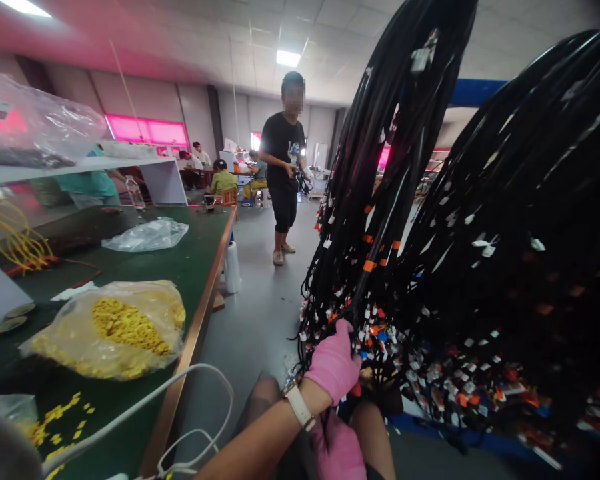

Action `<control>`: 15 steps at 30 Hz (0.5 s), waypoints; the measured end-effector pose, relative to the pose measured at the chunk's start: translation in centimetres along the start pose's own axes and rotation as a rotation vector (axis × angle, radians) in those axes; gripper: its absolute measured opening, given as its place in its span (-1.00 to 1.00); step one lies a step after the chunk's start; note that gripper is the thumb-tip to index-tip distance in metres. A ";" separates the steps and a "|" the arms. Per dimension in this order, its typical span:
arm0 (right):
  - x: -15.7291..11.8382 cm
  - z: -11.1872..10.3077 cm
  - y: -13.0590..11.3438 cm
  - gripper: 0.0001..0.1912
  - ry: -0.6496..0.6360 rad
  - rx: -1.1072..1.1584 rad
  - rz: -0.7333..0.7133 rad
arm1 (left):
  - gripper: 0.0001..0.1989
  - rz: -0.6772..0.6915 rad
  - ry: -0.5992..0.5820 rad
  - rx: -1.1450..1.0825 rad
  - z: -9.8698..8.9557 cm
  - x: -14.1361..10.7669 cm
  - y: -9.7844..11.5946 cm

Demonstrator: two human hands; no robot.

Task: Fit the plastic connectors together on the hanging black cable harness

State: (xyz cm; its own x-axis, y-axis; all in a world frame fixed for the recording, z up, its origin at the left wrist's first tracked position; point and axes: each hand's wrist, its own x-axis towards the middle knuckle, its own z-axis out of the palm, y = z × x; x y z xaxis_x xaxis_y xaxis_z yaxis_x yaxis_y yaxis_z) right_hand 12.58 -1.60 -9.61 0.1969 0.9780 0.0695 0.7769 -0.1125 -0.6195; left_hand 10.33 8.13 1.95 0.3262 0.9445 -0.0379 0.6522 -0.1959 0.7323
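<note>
now the left hand [333, 363] in a pink glove has its fingers closed on the hanging black cable bundle [375, 220] just in front, while the right hand [341, 448] lies below, fingers impossible to tell.

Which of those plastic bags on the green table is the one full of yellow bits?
The bag nearest the camera, by the table's front edge. It bulges with small yellow pieces, while the clear bag farther back shows no yellow.

I see my left hand [333, 362], pink-gloved, gripping into the hanging black cable bundle [380, 220]. My right hand [341, 450] sits at six o'clock below it. A bag of yellow parts [111, 328] lies on the green bench [200, 253] at nine o'clock.
</note>
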 end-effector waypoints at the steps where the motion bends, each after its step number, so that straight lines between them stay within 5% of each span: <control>1: 0.1 0.0 -0.1 -0.41 0.003 0.025 0.007 | -0.55 0.006 -0.004 -0.130 0.1 0.2 -0.5; 7: 0.1 0.5 0.1 -0.41 0.077 0.102 -0.021 | -0.48 -0.150 -0.225 -0.917 0.6 0.8 -2.9; 15: 0.6 1.3 1.3 -0.28 0.049 0.176 -0.038 | -0.45 -0.230 -0.315 -1.319 0.8 0.9 -3.8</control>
State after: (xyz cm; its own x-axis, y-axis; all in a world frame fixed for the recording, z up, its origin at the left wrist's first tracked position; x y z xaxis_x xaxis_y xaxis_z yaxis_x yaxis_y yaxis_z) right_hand 12.97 -0.95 -11.39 0.2017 0.9707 0.1306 0.6682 -0.0389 -0.7430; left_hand 8.72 9.55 -1.47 0.5559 0.7872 -0.2669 -0.3566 0.5159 0.7789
